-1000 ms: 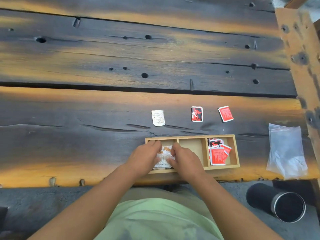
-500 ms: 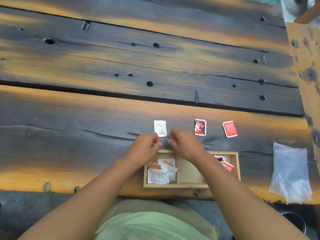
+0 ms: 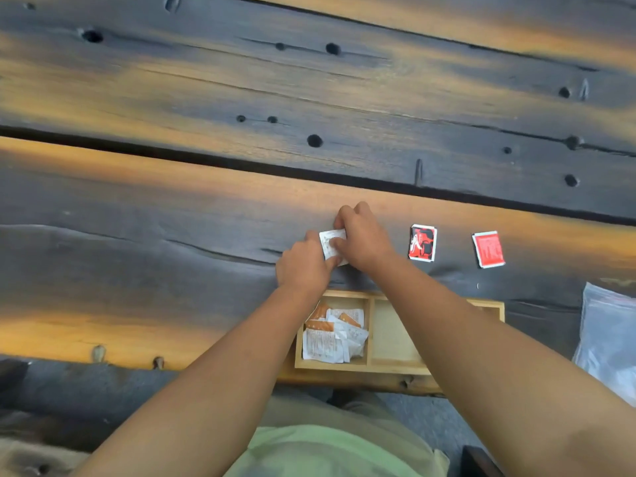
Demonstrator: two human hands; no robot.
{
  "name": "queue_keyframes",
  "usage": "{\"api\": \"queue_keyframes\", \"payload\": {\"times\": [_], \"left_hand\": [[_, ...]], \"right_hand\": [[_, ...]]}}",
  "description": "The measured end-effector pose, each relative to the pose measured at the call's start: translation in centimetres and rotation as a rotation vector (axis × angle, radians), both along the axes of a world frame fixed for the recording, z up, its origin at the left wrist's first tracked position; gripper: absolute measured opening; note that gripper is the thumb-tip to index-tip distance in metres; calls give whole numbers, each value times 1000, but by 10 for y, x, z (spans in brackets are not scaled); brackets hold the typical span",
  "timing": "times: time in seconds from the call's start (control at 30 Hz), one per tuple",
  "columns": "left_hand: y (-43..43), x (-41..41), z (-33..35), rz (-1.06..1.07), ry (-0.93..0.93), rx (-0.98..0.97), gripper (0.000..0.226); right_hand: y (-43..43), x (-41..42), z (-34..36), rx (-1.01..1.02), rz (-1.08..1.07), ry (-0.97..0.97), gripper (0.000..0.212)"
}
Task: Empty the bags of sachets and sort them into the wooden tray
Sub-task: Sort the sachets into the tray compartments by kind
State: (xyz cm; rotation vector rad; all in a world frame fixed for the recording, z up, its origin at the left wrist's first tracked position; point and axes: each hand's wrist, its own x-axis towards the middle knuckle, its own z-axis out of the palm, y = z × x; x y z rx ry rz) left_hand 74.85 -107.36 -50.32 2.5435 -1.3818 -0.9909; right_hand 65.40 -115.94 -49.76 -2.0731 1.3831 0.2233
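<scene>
Curled fingers of the right hand are closing over the far edge of a white sachet while its thumb is pressing on the printed face. The left hand, knuckles up, is pinching the same sachet at its near-left corner. Whether the sachet is lying on the dark plank table or is just off it cannot be told. It is sitting just beyond the wooden tray, not in any compartment.

Both forearms are reaching out over the tray. The left compartment is holding a loose heap of white-and-orange sachets, and the middle compartment is showing bare wood. The right forearm is covering most of the right compartment, so its contents cannot be told.

To the right of the hands, a black-and-red sachet and, farther right, a red sachet are lying flat on the table, apart from each other. A clear plastic bag is resting at the table's right edge, near the tray's right end. A pale green shirt is filling the bottom of the view.
</scene>
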Motion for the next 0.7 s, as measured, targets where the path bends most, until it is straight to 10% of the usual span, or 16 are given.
{"api": "queue_keyframes", "payload": {"times": [0.7], "left_hand": [[29,4,31,212,549,-237,19]], "right_hand": [[53,-47,49,422,-674,-601,20]]}}
